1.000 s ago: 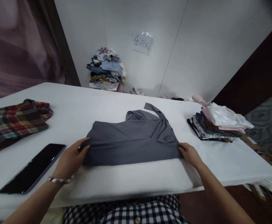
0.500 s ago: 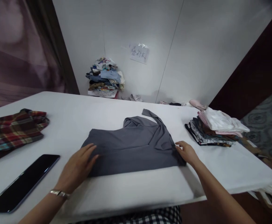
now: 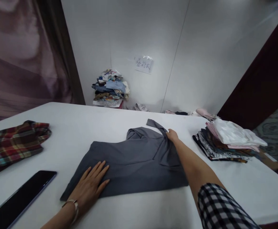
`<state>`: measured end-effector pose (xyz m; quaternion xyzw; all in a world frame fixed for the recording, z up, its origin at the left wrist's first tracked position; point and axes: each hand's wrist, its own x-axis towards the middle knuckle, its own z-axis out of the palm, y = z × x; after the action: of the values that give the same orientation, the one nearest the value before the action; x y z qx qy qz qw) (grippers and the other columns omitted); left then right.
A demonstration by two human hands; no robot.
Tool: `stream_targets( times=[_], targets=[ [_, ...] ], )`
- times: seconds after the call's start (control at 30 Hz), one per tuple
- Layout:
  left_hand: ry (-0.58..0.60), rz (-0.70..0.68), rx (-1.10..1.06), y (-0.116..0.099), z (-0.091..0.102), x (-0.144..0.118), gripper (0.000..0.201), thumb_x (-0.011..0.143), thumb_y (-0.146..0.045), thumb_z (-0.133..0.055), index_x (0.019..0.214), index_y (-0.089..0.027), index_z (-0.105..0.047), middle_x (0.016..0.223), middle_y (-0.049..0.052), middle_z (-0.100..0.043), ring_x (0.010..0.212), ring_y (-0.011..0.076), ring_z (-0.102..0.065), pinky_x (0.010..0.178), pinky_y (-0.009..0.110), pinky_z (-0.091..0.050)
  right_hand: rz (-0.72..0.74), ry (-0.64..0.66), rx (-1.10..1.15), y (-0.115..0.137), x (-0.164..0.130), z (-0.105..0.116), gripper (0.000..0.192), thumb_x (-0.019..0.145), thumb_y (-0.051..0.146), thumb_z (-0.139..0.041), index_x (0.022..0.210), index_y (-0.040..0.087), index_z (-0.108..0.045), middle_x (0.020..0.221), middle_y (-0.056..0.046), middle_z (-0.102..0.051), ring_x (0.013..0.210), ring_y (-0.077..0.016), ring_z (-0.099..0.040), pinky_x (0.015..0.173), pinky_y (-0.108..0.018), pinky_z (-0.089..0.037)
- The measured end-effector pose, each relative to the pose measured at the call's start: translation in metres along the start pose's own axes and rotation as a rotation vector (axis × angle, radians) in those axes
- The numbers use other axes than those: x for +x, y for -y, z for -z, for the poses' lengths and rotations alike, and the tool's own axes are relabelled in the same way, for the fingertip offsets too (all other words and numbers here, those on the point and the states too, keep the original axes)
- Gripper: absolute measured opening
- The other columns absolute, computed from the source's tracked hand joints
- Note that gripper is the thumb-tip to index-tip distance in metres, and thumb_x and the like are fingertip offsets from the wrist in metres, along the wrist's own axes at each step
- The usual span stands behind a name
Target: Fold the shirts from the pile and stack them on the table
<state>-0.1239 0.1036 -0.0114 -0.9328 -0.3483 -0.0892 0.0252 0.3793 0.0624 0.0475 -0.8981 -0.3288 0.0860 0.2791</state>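
A grey shirt point(image 3: 129, 165) lies partly folded on the white table, its lower edge running straight along the near side. One narrow sleeve point(image 3: 153, 123) sticks out at its far right, and a bunched fold shows at the top middle. My left hand point(image 3: 91, 183) rests flat on the shirt's left part, fingers stretched out. At the far right my right hand point(image 3: 172, 136) pinches the shirt near the base of that sleeve; its fingertips are partly hidden. My right forearm crosses over the shirt's right edge.
A black phone point(image 3: 22, 197) lies on the table at the near left, with a plaid shirt point(image 3: 17, 141) behind it. To the right is a stack of folded clothes point(image 3: 225, 143). A tall clothes pile point(image 3: 111, 90) stands against the back wall, below a paper sign point(image 3: 143, 64).
My right hand has moved from the shirt's near right edge away to the sleeve and taken hold there. My left hand has settled flat on the cloth.
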Motion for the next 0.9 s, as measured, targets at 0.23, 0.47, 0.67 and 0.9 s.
stream_targets(
  times=[0.23, 0.47, 0.67, 0.9],
  targets=[
    [-0.009, 0.012, -0.057, -0.002, 0.002, -0.002, 0.057, 0.087, -0.054, -0.041, 0.139, -0.030, -0.045, 0.148, 0.004, -0.040, 0.136, 0.0268, -0.039, 0.111, 0.049, -0.032, -0.022, -0.062, 0.378, 0.004, 0.024, -0.011, 0.021, 0.078, 0.035, -0.055, 0.073, 0.018, -0.066, 0.089, -0.012, -0.072, 0.106, -0.0252, -0.061, 0.092, -0.035, -0.045],
    [-0.006, 0.022, -0.078, -0.007, 0.006, -0.001, 0.058, 0.088, -0.054, -0.039, 0.140, -0.028, -0.045, 0.149, 0.005, -0.039, 0.138, 0.0267, -0.036, 0.112, 0.050, -0.028, -0.001, -0.115, 0.960, -0.019, 0.018, 0.033, 0.027, 0.082, 0.041, -0.044, 0.068, 0.020, -0.055, 0.066, -0.004, -0.066, 0.078, -0.0204, -0.066, 0.079, -0.036, -0.054],
    [0.019, 0.027, -0.101, -0.011, 0.011, 0.001, 0.058, 0.088, -0.053, -0.039, 0.139, -0.025, -0.046, 0.150, 0.006, -0.038, 0.139, 0.0265, -0.034, 0.113, 0.050, -0.027, 0.060, -0.162, 1.269, -0.018, -0.015, 0.075, 0.024, 0.080, 0.044, -0.052, 0.069, 0.022, -0.054, 0.068, -0.001, -0.065, 0.080, -0.0168, -0.065, 0.085, -0.033, -0.053],
    [0.061, 0.049, -0.137, -0.016, 0.019, 0.003, 0.057, 0.089, -0.048, -0.038, 0.139, -0.023, -0.046, 0.151, 0.008, -0.036, 0.141, 0.0270, -0.029, 0.113, 0.053, -0.024, 0.584, 0.165, 1.061, 0.069, -0.125, 0.073, 0.025, 0.082, 0.046, -0.062, 0.086, 0.022, -0.065, 0.085, 0.001, -0.070, 0.092, -0.0189, -0.065, 0.090, -0.035, -0.050]
  ],
)
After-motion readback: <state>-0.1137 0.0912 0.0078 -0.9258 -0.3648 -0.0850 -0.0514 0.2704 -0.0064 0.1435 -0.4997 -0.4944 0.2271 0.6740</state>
